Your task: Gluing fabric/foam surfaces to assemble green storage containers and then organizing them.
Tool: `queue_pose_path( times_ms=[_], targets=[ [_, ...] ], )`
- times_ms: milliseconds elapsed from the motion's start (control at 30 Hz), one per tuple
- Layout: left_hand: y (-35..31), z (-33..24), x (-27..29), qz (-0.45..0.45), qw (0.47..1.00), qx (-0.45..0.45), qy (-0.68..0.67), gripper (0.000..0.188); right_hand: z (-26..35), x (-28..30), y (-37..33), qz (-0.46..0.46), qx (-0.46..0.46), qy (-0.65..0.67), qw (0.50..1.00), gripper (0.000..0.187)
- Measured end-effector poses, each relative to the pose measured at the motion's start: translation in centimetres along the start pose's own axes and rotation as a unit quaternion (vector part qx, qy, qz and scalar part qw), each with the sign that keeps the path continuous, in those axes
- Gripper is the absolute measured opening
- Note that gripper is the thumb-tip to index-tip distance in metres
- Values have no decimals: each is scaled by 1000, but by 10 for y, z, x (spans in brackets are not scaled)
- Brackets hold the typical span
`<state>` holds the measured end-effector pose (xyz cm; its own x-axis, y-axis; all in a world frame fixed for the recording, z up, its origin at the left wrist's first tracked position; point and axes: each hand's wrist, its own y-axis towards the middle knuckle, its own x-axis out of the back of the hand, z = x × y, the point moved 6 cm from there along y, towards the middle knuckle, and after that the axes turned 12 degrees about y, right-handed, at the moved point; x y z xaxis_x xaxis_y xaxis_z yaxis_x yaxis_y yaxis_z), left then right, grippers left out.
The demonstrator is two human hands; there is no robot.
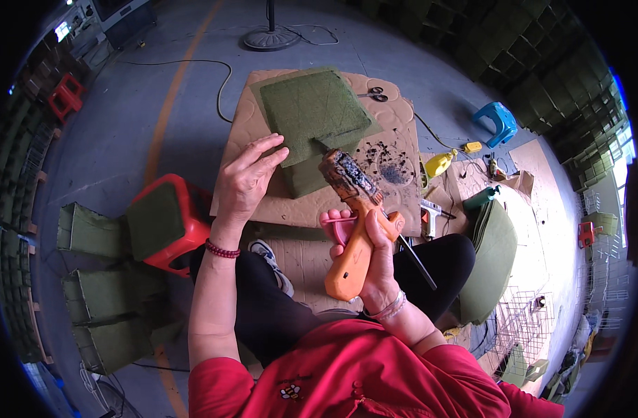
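Observation:
My right hand grips an orange hot glue gun, fingers around its pink trigger. Dark charred residue cakes the gun's front, and a thin stick juts from its rear. Its dark nozzle points at the near edge of a green mesh sheet, which lies over a green box-like block. Whether nozzle and mesh touch, I cannot tell. My left hand has its fingers stretched out, with the fingertips at the sheet's near left corner. Nothing shows in that hand.
Cardboard covers the low table, with black scissors and dark glue spots on it. A red stool and green boxes stand left. Right are another glue gun, a green bottle, stacked green sheets and a blue stool.

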<state>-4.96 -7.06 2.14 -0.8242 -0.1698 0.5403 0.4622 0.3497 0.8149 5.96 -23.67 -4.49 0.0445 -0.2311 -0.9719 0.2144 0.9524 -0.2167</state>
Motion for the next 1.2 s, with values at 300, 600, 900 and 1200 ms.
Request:
queue_pose_path(
  times_ms=[300, 600, 900, 1200],
  targets=[
    [-1, 10, 1, 10, 992, 94, -83, 17, -14, 4, 0, -9, -4, -41, 999, 43],
    [-4, 38, 0, -17, 959, 199, -202, 13, -17, -4, -5, -3, -27, -53, 998, 37],
    [7, 57, -9, -28, 963, 215, -160, 13, -19, -7, -10, 19, -85, -68, 994, 30],
    [115, 32, -18, 7, 998, -17, 54, 27, 46, 39, -39, 49, -94, -66, 992, 36]
  ],
)
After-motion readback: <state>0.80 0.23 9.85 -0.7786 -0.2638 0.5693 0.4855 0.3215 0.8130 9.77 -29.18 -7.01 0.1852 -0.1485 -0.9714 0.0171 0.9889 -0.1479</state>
